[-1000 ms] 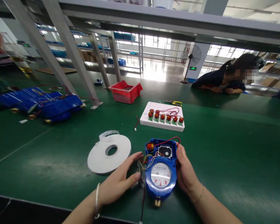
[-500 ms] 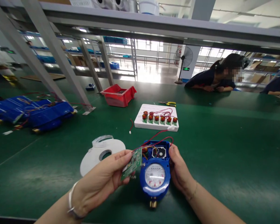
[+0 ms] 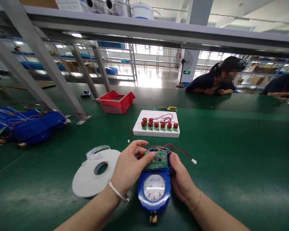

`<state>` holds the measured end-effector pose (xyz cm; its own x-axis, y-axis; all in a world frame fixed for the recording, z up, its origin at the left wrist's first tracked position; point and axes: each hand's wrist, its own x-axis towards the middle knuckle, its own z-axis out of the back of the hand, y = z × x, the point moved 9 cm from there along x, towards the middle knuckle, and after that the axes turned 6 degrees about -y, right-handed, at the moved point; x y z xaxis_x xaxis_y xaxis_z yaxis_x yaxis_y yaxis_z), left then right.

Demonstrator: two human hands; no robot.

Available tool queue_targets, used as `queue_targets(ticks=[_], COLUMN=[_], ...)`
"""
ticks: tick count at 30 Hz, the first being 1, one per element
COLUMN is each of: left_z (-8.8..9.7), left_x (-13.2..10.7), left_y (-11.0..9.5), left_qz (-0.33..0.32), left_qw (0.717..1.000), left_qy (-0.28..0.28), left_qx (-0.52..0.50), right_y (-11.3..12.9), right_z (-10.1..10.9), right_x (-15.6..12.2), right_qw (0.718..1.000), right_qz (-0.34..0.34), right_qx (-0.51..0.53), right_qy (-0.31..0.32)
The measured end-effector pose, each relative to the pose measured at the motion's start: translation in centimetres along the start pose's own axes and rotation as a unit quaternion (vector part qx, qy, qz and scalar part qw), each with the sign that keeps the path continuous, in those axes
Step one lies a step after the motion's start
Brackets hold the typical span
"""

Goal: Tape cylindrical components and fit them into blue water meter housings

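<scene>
A blue water meter (image 3: 142,192) with a round white dial lies in front of me, its brass fitting pointing towards me. My left hand (image 3: 132,162) has its thumb on a green circuit board (image 3: 161,163), which lies face up over the meter's upper compartment. The left index finger is stretched past the board's left edge; the other fingertips are partly hidden. Along the meter's right side, my right hand (image 3: 183,175) grips the blue housing. Coloured wires loop out behind the board, and a red and black lead ends in a white connector (image 3: 194,161) to the right.
A white roll (image 3: 83,183) lies to the left. Ahead stands a white foam tray (image 3: 156,133) of small capped cylinders, with pliers (image 3: 170,109) behind it. A red bin (image 3: 115,106) and several blue meters (image 3: 38,125) are further left. People sit across the table.
My left hand has moved right and turned the circuit board flat over the meter's compartment. The white connector has swung from the foam tray to the right. The right hand still grips the meter.
</scene>
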<state>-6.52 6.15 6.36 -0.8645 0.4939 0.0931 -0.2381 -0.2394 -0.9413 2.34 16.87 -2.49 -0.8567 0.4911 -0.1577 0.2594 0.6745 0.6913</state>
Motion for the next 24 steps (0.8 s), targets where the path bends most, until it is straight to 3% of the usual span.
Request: queue_targets(ticks=[6,10,14,18,21,24], left_z=[0.6,1.5,1.8,0.5,-1.7,-3.2], left_x=[-1.3,-2.9,-5.2,-7.7,-9.3,-10.0], left_y=[-1.2,0.1,3.1,7.5,10.4,11.2], left_qz=[-0.116,-0.107,-0.057,0.046,0.135,0.154], left_qw=[0.98,0.98,0.993,0.997,0.974,0.958], left_qy=[-0.08,-0.107,-0.09,-0.042,0.021,0.069], left_qx=[0.139,0.132,0.058,-0.04,-0.181,-0.232], right_y=[-1.0,-3.0,-4.4,-3.5,-2.6,-2.5], right_z=[0.4,2.1,3.4,4.1,4.0,3.6], right_x=[-1.0,-1.3,-1.0,-0.6,-0.4,-0.1], right_qw=[0.999,0.994,0.988,0.989,0.986,0.988], right_qz=[-0.039,-0.1,-0.142,-0.093,-0.057,-0.026], right_qx=[0.008,0.005,0.013,-0.038,-0.08,-0.087], right_qy=[-0.005,-0.034,-0.058,-0.11,-0.133,-0.123])
